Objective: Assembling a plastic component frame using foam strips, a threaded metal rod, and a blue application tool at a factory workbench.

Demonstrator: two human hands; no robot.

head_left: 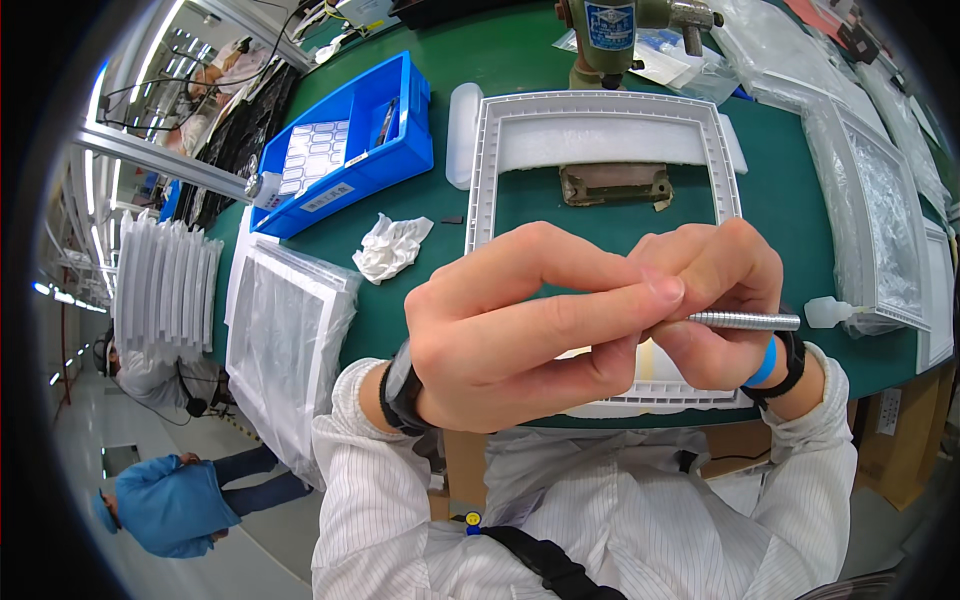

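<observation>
Both hands meet in front of me, above a white rectangular frame point(600, 101) lying on the green table. My right hand point(725, 290) is closed round a silver rod point(765, 321) with fine rings along it, like a stack of small discs. Its right end sticks out past my palm toward the wrist. My left hand point(520, 325) is closed in a pinch, thumb and forefinger touching the right fingers near the rod's left end. Whatever lies between those left fingertips is hidden. The hands cover part of the frame's near half.
An olive-green press point(595, 45) stands beyond the frame, its metal base point(615, 185) inside the opening. Left are a blue bin point(345, 190), crumpled tissue point(392, 247) and bagged frames point(285, 335). A small translucent bottle point(825, 312) and wrapped frames point(885, 215) lie right. A person in blue point(170, 505) is at far left.
</observation>
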